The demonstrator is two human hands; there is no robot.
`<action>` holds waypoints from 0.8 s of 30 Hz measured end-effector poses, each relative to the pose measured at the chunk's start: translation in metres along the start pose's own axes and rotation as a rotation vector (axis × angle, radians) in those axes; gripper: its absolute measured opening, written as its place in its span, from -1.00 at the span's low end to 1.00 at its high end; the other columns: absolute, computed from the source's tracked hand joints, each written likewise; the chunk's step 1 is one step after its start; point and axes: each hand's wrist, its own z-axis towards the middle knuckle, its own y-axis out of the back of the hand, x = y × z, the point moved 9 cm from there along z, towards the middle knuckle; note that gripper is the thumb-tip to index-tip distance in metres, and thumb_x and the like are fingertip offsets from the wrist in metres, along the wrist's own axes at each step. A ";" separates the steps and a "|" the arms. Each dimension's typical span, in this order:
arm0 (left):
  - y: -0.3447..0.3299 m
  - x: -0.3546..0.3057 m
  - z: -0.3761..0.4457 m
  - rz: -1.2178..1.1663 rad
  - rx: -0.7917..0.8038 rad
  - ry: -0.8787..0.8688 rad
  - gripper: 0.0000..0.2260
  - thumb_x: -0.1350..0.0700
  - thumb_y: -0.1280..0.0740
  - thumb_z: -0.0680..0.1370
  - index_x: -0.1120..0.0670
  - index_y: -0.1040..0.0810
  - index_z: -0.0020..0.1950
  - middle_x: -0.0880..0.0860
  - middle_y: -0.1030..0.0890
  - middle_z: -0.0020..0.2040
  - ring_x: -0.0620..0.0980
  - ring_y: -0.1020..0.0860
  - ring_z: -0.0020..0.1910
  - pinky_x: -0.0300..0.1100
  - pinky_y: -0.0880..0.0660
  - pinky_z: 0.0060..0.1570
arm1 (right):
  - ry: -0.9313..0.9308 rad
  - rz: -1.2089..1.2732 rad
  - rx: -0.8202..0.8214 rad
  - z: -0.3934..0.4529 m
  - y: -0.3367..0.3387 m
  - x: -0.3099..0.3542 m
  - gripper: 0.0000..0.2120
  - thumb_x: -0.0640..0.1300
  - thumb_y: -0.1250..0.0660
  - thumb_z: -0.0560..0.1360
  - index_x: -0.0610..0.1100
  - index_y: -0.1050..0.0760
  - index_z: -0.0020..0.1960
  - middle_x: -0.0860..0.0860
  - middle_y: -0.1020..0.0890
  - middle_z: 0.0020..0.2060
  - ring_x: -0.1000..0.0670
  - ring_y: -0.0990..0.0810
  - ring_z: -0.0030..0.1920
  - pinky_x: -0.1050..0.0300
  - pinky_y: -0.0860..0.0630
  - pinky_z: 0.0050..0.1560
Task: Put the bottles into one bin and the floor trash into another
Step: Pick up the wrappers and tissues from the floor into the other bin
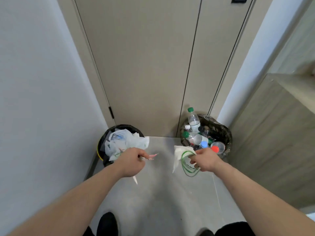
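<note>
My left hand is shut on a small pink-and-white scrap of wrapper, just right of the black bin stuffed with white plastic bags and paper. My right hand is shut on a white tissue and a thin green loop, held in front of the right bin. That bin has a dark liner and holds several plastic bottles with green, blue and red caps.
Both bins stand on the grey floor against a beige door. A white wall closes the left side, a wooden cabinet the right. My dark shoes are at the bottom.
</note>
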 end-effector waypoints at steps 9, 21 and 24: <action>0.054 0.072 0.020 -0.275 -0.170 0.128 -0.49 0.20 -0.33 0.52 -0.06 -0.43 0.47 0.03 -0.67 -0.08 -0.16 -0.57 -0.25 -0.33 -0.51 -0.12 | -0.054 0.095 -0.022 0.010 -0.048 0.020 -0.84 -0.11 -0.37 0.54 -0.18 -0.67 -0.07 -0.06 -0.74 -0.15 0.04 -0.60 -0.35 0.26 -0.45 -0.44; 0.027 0.160 0.040 -0.093 0.017 0.319 -0.45 0.17 -0.35 0.52 0.15 -0.37 0.52 0.03 -0.18 0.61 0.08 -0.29 0.52 -0.26 -0.27 0.35 | 0.012 0.104 -0.061 0.039 -0.098 0.072 -0.82 -0.10 -0.33 0.59 -0.14 -0.67 -0.06 -0.04 -0.73 -0.15 0.02 -0.61 -0.31 0.18 -0.52 -0.36; 0.021 0.170 0.036 -0.165 0.034 0.358 -0.47 0.16 -0.38 0.48 0.11 -0.47 0.47 0.05 -0.33 0.54 0.08 -0.41 0.44 -0.22 -0.35 0.39 | -0.007 0.122 -0.074 0.036 -0.096 0.069 -0.83 -0.09 -0.33 0.60 -0.12 -0.66 -0.06 -0.03 -0.73 -0.15 0.01 -0.63 -0.26 0.17 -0.54 -0.33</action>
